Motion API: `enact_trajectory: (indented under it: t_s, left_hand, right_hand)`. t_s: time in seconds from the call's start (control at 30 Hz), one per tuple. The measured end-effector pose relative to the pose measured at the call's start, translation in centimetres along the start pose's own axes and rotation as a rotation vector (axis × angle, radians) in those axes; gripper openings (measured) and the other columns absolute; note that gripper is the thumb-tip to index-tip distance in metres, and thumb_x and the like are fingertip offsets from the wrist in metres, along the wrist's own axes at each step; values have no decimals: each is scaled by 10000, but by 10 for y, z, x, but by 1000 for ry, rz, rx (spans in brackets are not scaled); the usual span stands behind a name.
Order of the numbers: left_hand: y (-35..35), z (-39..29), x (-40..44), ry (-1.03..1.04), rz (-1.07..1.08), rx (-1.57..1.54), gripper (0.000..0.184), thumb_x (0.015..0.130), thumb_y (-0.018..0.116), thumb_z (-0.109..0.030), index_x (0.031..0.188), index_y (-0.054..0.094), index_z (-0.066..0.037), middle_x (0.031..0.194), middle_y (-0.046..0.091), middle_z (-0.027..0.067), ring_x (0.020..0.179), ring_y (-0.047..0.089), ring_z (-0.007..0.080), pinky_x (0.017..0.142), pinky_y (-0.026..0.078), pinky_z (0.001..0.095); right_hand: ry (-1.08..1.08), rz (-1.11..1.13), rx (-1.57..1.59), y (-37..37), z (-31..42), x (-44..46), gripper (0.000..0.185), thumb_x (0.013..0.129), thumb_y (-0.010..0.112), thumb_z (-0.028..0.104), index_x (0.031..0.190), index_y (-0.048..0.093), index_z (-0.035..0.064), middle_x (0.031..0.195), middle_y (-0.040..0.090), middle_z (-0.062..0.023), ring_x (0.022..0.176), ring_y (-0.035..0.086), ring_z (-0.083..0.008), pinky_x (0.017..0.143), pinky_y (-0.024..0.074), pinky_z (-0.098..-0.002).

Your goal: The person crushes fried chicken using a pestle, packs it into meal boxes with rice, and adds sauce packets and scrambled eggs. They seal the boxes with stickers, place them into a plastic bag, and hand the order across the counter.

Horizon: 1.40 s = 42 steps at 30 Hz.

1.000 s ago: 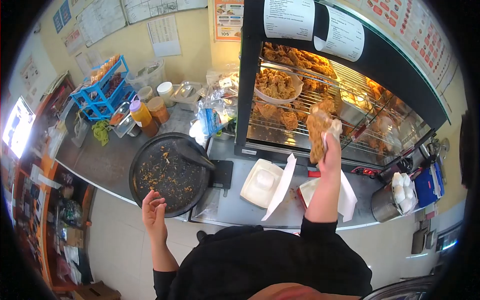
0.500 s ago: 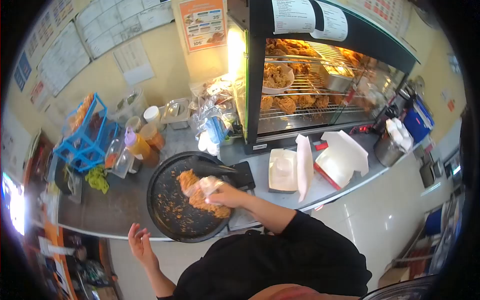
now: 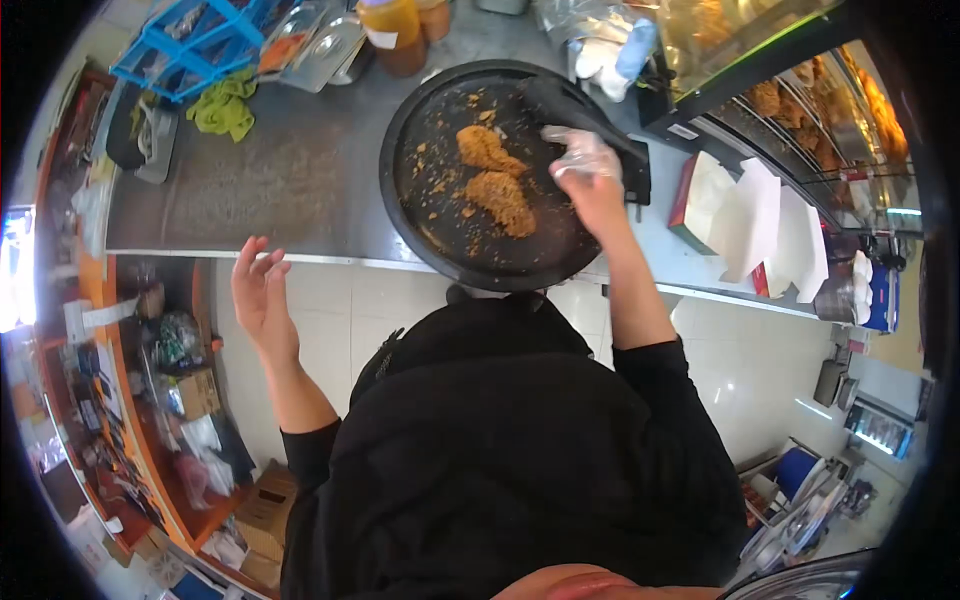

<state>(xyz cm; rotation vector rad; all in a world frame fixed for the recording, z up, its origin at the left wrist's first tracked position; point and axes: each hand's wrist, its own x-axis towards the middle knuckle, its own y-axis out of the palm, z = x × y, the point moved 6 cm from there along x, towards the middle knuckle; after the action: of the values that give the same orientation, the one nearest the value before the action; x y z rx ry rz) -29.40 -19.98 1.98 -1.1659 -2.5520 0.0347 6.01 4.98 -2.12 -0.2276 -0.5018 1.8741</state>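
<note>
Two pieces of breaded fried chicken, an upper piece (image 3: 488, 150) and a lower piece (image 3: 502, 204), lie close together among crumbs in a round black tray (image 3: 440, 245). My right hand (image 3: 590, 175), in a clear plastic glove, is over the tray's right side, just right of the chicken. Its thumb and fingers are apart, with nothing visible between them. Partly behind that hand lies a black utensil (image 3: 570, 105) whose kind I cannot make out. My bare left hand (image 3: 262, 300) hangs in the air in front of the counter edge, open, fingers loosely curled, touching nothing.
Open cardboard boxes (image 3: 752, 215) stand right of the tray, beside a glass food warmer (image 3: 770, 60) holding fried chicken. At the back left are a blue rack (image 3: 190, 45), a green cloth (image 3: 225, 105) and a sauce bottle (image 3: 395, 35). Shelves (image 3: 135, 400) stand at left.
My right hand has let go of the chicken and moved right of it; the pieces now lie in the tray. The view has tilted down. My left hand stays raised and open.
</note>
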Motion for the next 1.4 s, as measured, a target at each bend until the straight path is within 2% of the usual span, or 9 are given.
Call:
enact_trajectory:
  t_s: [0.13,0.23,0.33,0.53,0.7,0.83,1.0,1.2,1.4]
  left_hand:
    - [-4,8,3,-38,-19,-20,439,922,481,37,1355,413,14,1313,491,161,1082,556,220,896,496,333]
    - [-11,10,0,-46,-24,-40,441,918,495,32,1352,419,9,1302,494,159,1076,555,216,897,496,335]
    - [-21,15,-3,-53,-74,-72,439,909,515,25,1340,434,8,1284,499,156,1062,555,212,895,495,335]
    - [-25,15,-8,-76,-66,-126,452,929,487,6,1372,399,-5,1319,457,167,1088,544,233,907,490,360]
    - [-37,13,-20,-74,-104,-128,456,927,486,4,1374,396,-5,1314,457,168,1089,542,236,906,489,364]
    - [-50,12,-28,-100,-173,-103,452,902,531,-1,1343,433,17,1263,497,182,1037,564,236,877,498,357]
    - [-64,7,-35,-71,-223,-102,452,902,518,11,1345,429,23,1265,495,188,1036,563,232,876,496,350]
    - [-54,4,-37,-87,-211,-104,443,903,522,17,1337,434,32,1258,504,181,1038,561,229,875,492,340]
    - [-59,4,-45,-73,-182,-59,434,908,524,9,1333,438,27,1260,504,164,1040,559,212,872,492,332]
  right_hand:
    - [-80,-85,-72,4,-22,14,442,886,649,321,1205,550,31,1122,560,-117,1001,587,-246,869,477,-345]
    - [675,82,1254,27,-77,27,530,920,571,412,1275,432,46,1154,562,-172,1014,585,-334,878,484,-458]
    - [630,-540,1359,9,-99,44,555,951,491,460,1327,379,68,1331,449,-171,1166,506,-342,947,444,-511]
    - [960,-939,1114,15,-123,85,493,908,559,408,1255,503,63,1351,497,-59,1197,497,-239,991,401,-441]
    - [350,-1204,822,19,-68,74,413,832,643,227,1115,544,-56,1159,600,-114,990,588,-200,870,455,-345]
    - [-390,-765,404,15,-27,98,145,822,614,140,901,593,20,837,628,-14,746,582,-138,727,466,-275]
    - [-764,-392,493,12,93,75,247,773,710,66,954,550,16,851,605,-29,773,582,-129,714,478,-280]
    - [-828,-330,-35,71,82,55,277,724,747,229,857,578,54,795,604,-69,744,594,-210,703,473,-329]
    - [-771,-147,321,61,86,72,335,759,755,216,955,553,33,827,618,-54,739,599,-162,695,480,-290]
